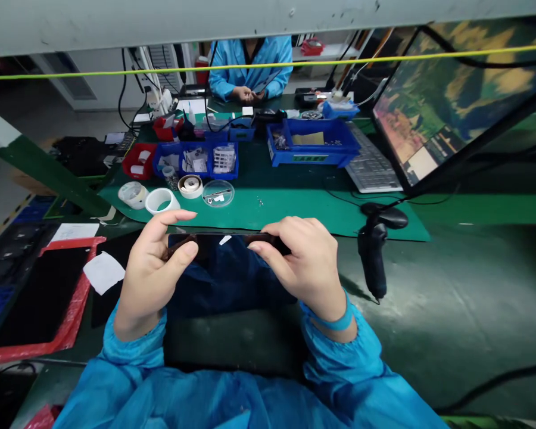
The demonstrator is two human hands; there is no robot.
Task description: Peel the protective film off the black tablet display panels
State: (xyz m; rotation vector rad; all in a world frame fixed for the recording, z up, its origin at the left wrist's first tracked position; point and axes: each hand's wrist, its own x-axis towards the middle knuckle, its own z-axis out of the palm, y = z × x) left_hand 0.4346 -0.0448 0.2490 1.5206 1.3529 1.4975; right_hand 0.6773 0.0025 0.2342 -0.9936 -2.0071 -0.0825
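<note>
Person at a bench (464,286), both bare hands raised above its near edge. The dark glossy panel (232,280) is held between them, above the bench and on the near side of the green mat (290,210). The left hand (154,271) grasps the panel's left end: the thumb presses the face, the index finger stretches out above the far edge, and the remaining fingers are hidden. The right hand (301,256) pinches the far edge toward its right end, thumb on the face and fingers curled over the edge. A small white patch shows on the panel near its far edge; whether it is a label or a reflection cannot be told.

Along the mat's left part stand tape rolls (161,201) and a clear round dish (218,199), with blue bins (226,173) behind them. A black power screwdriver (372,256) lies across the mat's near edge, close to the right corner. Left of the left hand, a white paper scrap (103,273) lies beside another dark panel (44,295) on red wrap (74,322). Beyond the bench's far edge, a co-worker's hands (246,94) meet.
</note>
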